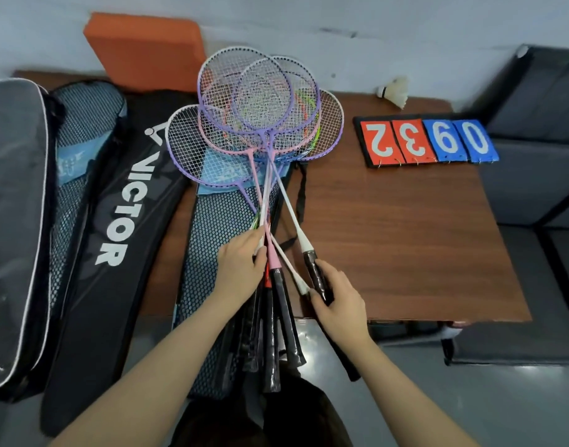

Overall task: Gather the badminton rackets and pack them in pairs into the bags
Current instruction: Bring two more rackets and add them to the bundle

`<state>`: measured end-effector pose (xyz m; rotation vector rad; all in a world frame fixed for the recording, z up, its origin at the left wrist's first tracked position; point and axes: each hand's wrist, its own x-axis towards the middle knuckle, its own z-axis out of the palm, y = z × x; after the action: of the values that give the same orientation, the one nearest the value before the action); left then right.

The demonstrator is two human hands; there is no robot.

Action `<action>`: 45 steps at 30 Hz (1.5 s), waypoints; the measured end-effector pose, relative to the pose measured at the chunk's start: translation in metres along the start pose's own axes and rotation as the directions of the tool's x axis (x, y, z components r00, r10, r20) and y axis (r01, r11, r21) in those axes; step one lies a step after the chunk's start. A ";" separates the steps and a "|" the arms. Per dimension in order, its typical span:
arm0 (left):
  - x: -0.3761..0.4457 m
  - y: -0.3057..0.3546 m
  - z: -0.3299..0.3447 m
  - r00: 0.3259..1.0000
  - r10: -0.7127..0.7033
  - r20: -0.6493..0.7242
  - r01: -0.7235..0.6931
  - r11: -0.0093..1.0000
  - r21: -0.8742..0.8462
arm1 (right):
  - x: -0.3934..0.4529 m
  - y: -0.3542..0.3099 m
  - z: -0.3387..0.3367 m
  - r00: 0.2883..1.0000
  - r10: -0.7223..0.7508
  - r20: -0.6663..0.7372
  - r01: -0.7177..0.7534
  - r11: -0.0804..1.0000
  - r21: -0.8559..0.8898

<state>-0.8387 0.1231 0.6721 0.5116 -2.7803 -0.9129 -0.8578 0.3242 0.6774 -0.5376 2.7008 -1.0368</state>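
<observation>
Brown wood-grain counter (405,237) was where it all sat, with the rackets (260,124) already bunched into one fan, heads overlapping over a mesh bag (209,253). Left hand (241,269) was wrapped round the bundle of handles, right hand (338,301) was gripping a single black handle, looked like it was peeling one off to make a pair. So gathering seemed done, packing not started: none looked packed yet, as far as I could tell. The Victor bag (115,237) and two others lay on the left, well apart from the scoreboard (428,141) and shuttlecock (394,91).
</observation>
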 end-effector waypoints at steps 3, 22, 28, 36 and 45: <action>-0.002 0.005 0.003 0.999 -0.003 -0.032 0.004 0.999 0.033 | 0.004 -0.002 0.003 1.000 0.020 -0.010 -0.019 0.999 0.047; -0.020 -0.001 -0.027 0.993 0.086 -0.076 -0.070 0.978 0.198 | 0.036 -0.022 0.009 0.991 -0.131 -0.016 0.130 0.989 -0.077; -0.026 -0.028 -0.089 0.981 0.103 -0.164 -0.062 0.969 0.240 | 0.058 -0.085 0.015 0.961 -0.277 -0.005 0.277 0.961 0.009; -0.059 -0.139 -0.174 0.941 -0.174 -0.291 0.221 0.966 0.135 | 0.064 -0.188 0.104 0.902 -0.416 0.118 0.403 0.907 0.121; -0.087 -0.312 -0.245 0.846 -0.526 -0.079 0.531 0.827 0.185 | 0.052 -0.315 0.270 0.914 -0.270 0.302 0.254 0.963 0.092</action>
<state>-0.6098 -0.2128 0.6758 1.3724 -2.7587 -0.6972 -0.7391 -0.0769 0.6895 -0.9876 2.3609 -0.9814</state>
